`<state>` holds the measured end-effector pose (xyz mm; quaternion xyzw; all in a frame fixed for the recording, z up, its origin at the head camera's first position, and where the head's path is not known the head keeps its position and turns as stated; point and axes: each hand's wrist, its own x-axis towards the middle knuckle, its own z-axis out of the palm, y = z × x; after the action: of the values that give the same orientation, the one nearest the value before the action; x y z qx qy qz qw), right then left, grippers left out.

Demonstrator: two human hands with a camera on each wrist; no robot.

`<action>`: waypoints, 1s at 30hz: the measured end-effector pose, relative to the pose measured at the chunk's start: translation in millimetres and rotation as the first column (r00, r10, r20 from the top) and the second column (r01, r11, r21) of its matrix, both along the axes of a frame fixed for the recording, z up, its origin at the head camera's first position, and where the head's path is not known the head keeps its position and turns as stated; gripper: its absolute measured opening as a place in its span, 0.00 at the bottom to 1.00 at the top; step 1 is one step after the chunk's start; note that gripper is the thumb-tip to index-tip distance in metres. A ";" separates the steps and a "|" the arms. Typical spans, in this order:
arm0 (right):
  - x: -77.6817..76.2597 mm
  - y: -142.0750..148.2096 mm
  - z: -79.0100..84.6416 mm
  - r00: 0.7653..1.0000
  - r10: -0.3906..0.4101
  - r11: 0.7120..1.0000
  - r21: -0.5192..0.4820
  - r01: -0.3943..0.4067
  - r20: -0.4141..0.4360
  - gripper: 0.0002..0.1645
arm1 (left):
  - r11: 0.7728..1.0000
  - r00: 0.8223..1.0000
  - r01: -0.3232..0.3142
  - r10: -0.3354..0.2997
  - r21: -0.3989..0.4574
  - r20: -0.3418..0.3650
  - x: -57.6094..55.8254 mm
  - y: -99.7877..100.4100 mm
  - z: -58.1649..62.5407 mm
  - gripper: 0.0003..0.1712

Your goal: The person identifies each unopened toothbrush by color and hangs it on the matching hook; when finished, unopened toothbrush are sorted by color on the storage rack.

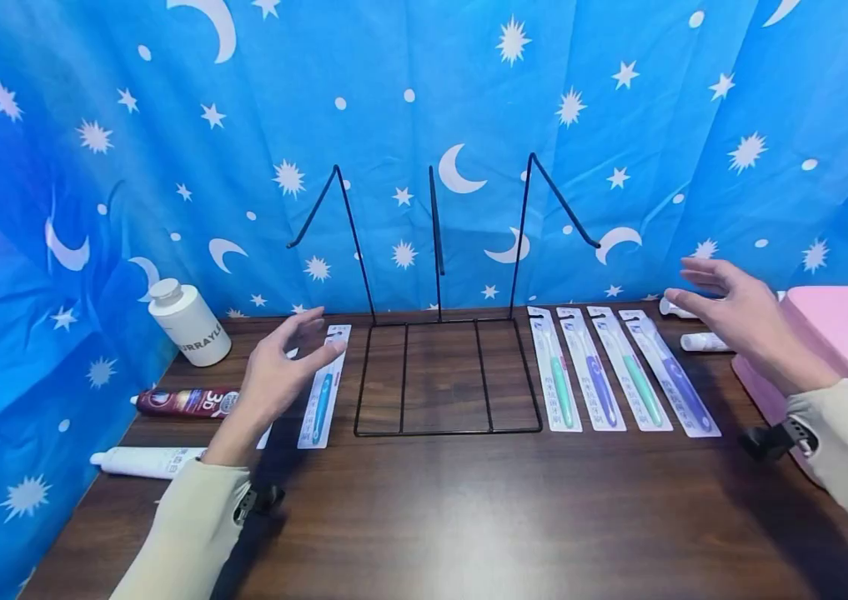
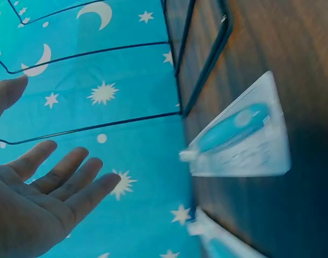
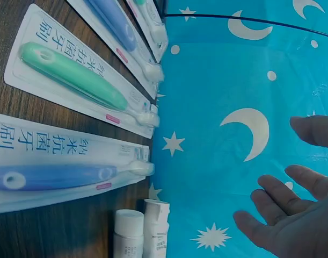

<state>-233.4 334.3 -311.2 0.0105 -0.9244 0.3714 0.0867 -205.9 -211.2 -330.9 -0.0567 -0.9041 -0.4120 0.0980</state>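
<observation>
In the head view my left hand [image 1: 281,367] hovers, fingers spread, over a packaged blue toothbrush [image 1: 323,392]; a second package beneath it is mostly hidden. My right hand [image 1: 742,321] is raised with relaxed fingers at the right, near two small white tubes [image 1: 704,342]. Neither hand holds anything. Between them a black wire rack [image 1: 448,433] stands on the table, its hooked arms rising at the back. To its right lie several packaged toothbrushes, among them a green one [image 1: 557,375] and a purple one [image 1: 679,379]. The right wrist view shows green and purple toothbrushes up close.
On the left stand a white bottle [image 1: 191,321], a dark red toothpaste tube [image 1: 187,402] and a white tube [image 1: 146,461] lying flat. A pink case [image 1: 829,333] sits at the right edge. A blue curtain [image 1: 393,83] with moons and stars hangs behind the brown table [image 1: 469,517].
</observation>
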 end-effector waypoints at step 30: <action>-38.4 7.8 -48.7 0.987 0.016 0.989 0.139 -0.039 0.161 0.43 | 0.980 0.954 0.031 -0.088 0.199 0.287 0.5 14.4 -62.2 0.33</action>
<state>-271.8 342.2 -359.9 -0.0002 -0.9522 0.3055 0.0062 -205.4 -196.8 -393.1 -0.0123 -0.8625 -0.5038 -0.0454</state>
